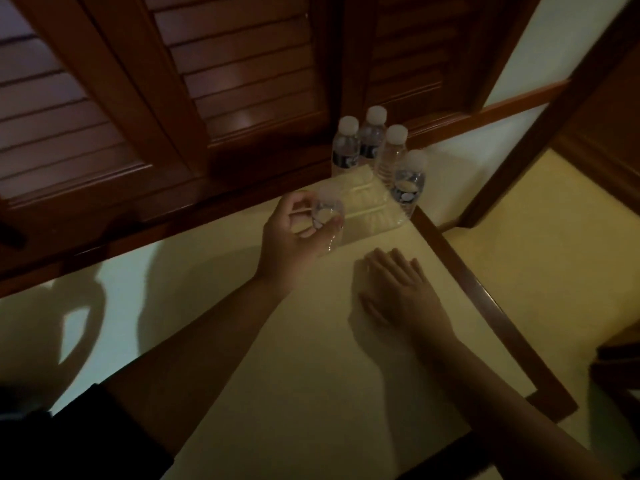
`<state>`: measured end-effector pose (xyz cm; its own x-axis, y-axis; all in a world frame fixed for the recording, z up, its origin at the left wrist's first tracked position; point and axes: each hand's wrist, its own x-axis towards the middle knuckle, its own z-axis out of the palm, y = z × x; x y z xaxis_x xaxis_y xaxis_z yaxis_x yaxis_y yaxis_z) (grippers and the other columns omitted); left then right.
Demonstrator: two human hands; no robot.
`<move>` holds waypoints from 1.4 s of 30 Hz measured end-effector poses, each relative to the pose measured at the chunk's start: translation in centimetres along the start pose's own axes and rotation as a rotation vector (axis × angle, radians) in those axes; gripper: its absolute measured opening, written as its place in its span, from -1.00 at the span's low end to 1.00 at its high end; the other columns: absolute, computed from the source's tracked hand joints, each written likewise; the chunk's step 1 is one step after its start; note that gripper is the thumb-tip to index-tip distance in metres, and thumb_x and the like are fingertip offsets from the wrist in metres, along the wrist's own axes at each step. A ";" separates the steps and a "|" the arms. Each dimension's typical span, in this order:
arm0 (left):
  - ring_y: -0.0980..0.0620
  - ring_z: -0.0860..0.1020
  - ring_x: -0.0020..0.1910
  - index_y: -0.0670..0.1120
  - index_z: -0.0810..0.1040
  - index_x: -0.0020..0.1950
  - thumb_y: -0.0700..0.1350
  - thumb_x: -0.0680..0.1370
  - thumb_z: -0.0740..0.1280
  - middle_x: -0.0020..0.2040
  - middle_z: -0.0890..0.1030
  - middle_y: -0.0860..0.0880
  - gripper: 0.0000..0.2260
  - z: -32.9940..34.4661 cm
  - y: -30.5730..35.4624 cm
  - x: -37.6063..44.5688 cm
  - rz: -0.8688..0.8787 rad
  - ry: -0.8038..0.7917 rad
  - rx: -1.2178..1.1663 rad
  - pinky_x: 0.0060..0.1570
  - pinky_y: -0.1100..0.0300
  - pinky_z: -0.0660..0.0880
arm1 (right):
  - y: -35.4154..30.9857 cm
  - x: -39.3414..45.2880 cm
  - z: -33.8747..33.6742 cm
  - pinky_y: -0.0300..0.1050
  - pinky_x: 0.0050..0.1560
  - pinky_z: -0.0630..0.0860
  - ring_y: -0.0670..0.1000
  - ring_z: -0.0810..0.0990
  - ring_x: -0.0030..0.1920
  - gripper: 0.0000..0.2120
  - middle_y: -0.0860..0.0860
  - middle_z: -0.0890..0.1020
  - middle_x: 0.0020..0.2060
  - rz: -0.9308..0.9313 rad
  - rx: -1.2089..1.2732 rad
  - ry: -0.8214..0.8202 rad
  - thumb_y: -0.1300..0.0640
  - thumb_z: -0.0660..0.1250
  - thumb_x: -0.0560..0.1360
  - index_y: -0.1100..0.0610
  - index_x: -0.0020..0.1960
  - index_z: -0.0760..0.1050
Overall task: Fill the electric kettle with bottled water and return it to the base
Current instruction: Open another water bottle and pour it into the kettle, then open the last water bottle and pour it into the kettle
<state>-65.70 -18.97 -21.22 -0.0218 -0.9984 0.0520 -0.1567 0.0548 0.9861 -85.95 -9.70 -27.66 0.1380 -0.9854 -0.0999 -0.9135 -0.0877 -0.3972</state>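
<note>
Dim light, view from above onto a pale yellow tabletop with a dark wooden edge strip (346, 341). All positions noted against the cluster of four clear plastic water bottles with white caps (377, 157) standing upright at the table's far right corner, against dark brown louvred wooden shutters (242, 81).

Left hand (294, 237): just near-left of the cluster, fingers and thumb curled round a fifth small clear plastic water bottle (327, 220). Grasping it at the upper body. Bottle blurred; its pale cap end is toward the shutters; whether its base touches the table cannot be told. It sits close beside the cluster, apart from the nearest standing bottle.

Right hand (394, 289): nearer the viewer than the cluster, a little right of the held bottle. Palm down, fingers straight and together, lying flat on the tabletop. Holds nothing, released.

Bare forearms run from both hands back to the near edge of the view.

Of the cluster: two rear bottles carry dark labels, the front-right one a label with pale ovals, the fourth looks plain.

Well left of the cluster, on a pale surface below the shutters, a jug-like shadow with a handle loop (79, 317). Right of the cluster, past the table's edge strip, a pale floor (519, 271)
</note>
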 end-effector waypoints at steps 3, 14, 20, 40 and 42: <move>0.19 0.64 0.16 -0.11 0.55 0.27 -0.18 0.47 0.58 0.19 0.64 0.04 -0.59 2.4 -1.1 1.6 0.026 0.010 -0.027 0.04 0.32 0.59 | 0.7 0.2 0.4 0.24 0.69 -0.11 0.06 -0.14 0.72 -0.22 -0.07 0.01 0.72 -0.052 -0.053 -0.013 -0.43 -0.12 0.62 -0.06 0.73 0.01; 0.11 0.63 0.17 -0.15 0.60 0.27 -0.09 0.38 0.65 0.17 0.64 -0.03 -0.50 6.5 -5.1 5.6 0.119 0.117 0.136 0.22 0.09 0.60 | 0.7 0.1 0.6 0.11 0.69 -0.24 0.00 -0.15 0.72 -0.26 -0.10 0.05 0.71 -0.039 -0.026 0.030 -0.40 -0.04 0.63 -0.07 0.72 0.06; 0.02 0.62 0.11 -0.01 0.52 0.18 -0.05 0.34 0.67 0.05 0.62 0.06 -0.49 8.0 -6.0 6.1 0.097 0.173 0.136 0.18 -0.07 0.59 | 0.8 0.2 0.7 0.12 0.70 -0.20 0.00 -0.10 0.72 -0.25 -0.08 0.12 0.70 -0.034 -0.009 0.049 -0.39 -0.01 0.61 -0.05 0.70 0.15; 0.04 0.56 0.20 -0.03 0.48 0.30 -0.04 0.28 0.70 0.23 0.59 0.02 -0.32 7.8 -6.1 5.9 0.062 0.163 0.233 0.21 0.11 0.56 | 0.8 0.1 0.9 0.19 0.70 -0.05 0.02 0.00 0.71 -0.26 -0.06 0.19 0.69 -0.020 -0.031 0.081 -0.37 0.06 0.62 -0.03 0.69 0.19; 0.03 0.54 0.27 -0.03 0.47 0.34 -0.05 0.32 0.67 0.28 0.57 0.01 -0.34 6.2 -5.9 4.1 0.075 0.109 0.269 0.28 0.11 0.52 | 0.8 0.0 0.9 0.13 0.70 -0.11 0.01 0.01 0.71 -0.26 -0.06 0.20 0.68 -0.017 -0.045 0.087 -0.37 0.05 0.61 -0.03 0.69 0.18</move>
<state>-71.01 -23.33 -27.83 0.0609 -0.9861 0.1547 -0.4150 0.1159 0.9024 -86.32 -9.67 -28.76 0.1217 -0.9925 -0.0128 -0.9280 -0.1092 -0.3563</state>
